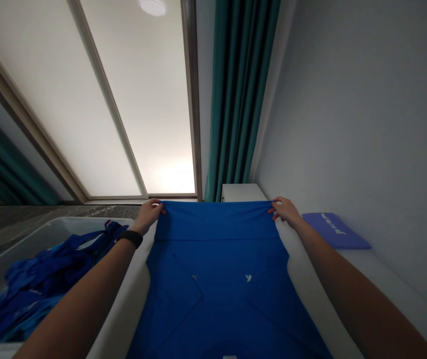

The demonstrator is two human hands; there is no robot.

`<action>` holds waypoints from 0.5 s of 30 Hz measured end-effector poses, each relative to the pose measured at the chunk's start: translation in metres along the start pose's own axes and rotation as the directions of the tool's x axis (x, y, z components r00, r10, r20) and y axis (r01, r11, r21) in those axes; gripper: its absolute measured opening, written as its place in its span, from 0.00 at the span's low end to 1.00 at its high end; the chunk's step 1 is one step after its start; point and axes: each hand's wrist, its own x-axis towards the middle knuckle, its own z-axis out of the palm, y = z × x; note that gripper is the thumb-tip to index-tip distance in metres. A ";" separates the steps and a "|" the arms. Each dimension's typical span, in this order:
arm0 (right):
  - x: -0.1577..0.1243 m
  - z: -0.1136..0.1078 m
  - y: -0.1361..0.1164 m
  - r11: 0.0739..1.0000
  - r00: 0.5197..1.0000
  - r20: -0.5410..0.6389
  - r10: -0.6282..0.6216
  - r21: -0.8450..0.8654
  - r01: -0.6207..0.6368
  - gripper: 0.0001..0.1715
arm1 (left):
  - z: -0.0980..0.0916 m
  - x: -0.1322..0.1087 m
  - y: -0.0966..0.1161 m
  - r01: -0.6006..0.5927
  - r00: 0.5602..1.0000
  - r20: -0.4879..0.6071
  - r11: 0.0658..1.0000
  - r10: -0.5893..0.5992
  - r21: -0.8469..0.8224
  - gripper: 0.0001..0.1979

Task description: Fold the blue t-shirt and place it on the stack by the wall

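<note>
Head view: left hand [148, 217], right hand [284, 210] pinching blue garment [217, 279] far edge.

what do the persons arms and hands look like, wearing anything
The left hand and right hand are bare, without gloves, and neither forearm shows a sleeve. A black wristband circles the left wrist; the right wrist shows nothing worn.

A garment [217, 279] lies on the table [303, 269], between a clothes bin [49, 224] and a pad [335, 230].
</note>
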 end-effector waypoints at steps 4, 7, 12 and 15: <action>-0.020 -0.015 -0.003 0.999 1.000 -0.001 -0.018 0.033 0.018 0.10 | -0.012 -0.012 0.012 -0.021 1.000 -0.014 1.000 0.021 -0.022 0.14; -0.037 -0.026 -0.005 0.998 1.000 0.007 -0.027 0.063 0.026 0.10 | -0.019 -0.022 0.021 -0.034 0.999 -0.023 0.998 0.033 -0.047 0.13; -0.065 -0.042 -0.008 0.994 1.000 0.012 -0.028 0.104 0.026 0.10 | -0.035 -0.041 0.035 -0.064 0.998 -0.029 0.993 0.062 -0.096 0.13; -0.083 -0.049 -0.004 0.990 0.999 0.022 -0.048 0.131 0.045 0.10 | -0.045 -0.058 0.037 -0.081 0.996 -0.033 0.991 0.077 -0.108 0.14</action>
